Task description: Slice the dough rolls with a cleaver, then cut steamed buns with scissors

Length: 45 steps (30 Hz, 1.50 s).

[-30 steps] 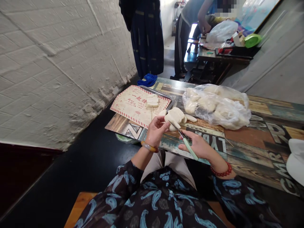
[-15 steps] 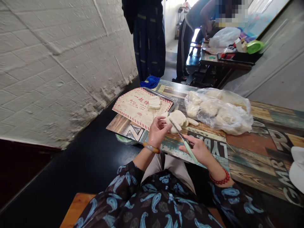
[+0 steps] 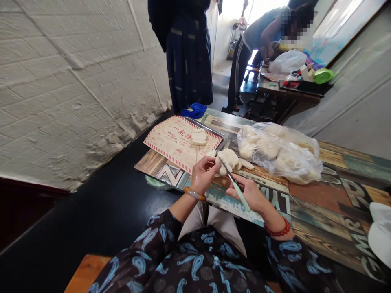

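My left hand (image 3: 205,173) is closed, thumb and fingers curled at the left side of a pale steamed bun (image 3: 228,158), partly hidden behind them. In my right hand (image 3: 249,193) is a knife (image 3: 240,193) with a mint-green handle; its blade points up and left, across the bun toward my left fingertips. A pale slice (image 3: 246,164) lies just right of the bun. Farther left, several cut slices (image 3: 198,137) rest on a printed paper sheet (image 3: 171,140), which covers much of a metal tray (image 3: 218,132).
A clear plastic bag of buns (image 3: 279,150) lies right of my hands on the wood-patterned table (image 3: 317,211). A blue cloth (image 3: 194,110) sits at the far edge. One person (image 3: 189,65) stands beyond it; another (image 3: 255,44) bends over a cluttered second table. A white object (image 3: 380,230) is at far right.
The whole view has shifted slightly, with the far people showing a little lower. My hands keep nearly the same positions at the bun, the knife still in my right hand.
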Motion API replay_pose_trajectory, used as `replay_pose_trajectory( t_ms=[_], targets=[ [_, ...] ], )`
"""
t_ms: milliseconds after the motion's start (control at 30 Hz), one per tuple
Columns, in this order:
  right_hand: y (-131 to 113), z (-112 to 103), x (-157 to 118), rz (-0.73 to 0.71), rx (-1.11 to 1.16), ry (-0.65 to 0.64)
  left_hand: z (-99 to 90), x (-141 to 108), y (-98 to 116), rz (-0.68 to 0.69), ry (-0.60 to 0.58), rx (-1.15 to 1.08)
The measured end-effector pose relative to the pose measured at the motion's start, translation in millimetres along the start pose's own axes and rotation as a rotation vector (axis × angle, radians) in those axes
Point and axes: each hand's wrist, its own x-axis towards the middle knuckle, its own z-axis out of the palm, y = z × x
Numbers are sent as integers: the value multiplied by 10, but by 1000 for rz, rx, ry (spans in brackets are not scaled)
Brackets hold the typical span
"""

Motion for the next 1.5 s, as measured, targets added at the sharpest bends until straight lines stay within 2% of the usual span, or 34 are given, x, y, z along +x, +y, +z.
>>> replay_pose_trajectory(
  t_ms=[267,400,567,967,1233,1400,1500],
  targets=[
    [224,56,7,23,14,-5,-41,137,-107,-4,-10,-42],
    [162,31,24,46,16,-14,-29,172,-139,17,24,-31],
    [44,-33,127,48,11,-46,-30,202,-141,36,-24,6],
    [186,37,197,22,-50,6,-69,290,-204,-20,-15,-33],
    [111,82,207,244,168,-29,-69,309,-219,-63,-19,-28],
    [168,83,156,302,250,-39,-101,294,-173,-132,50,-207],
    [133,25,49,220,198,7,-163,277,-118,-206,51,-319]
  ],
)
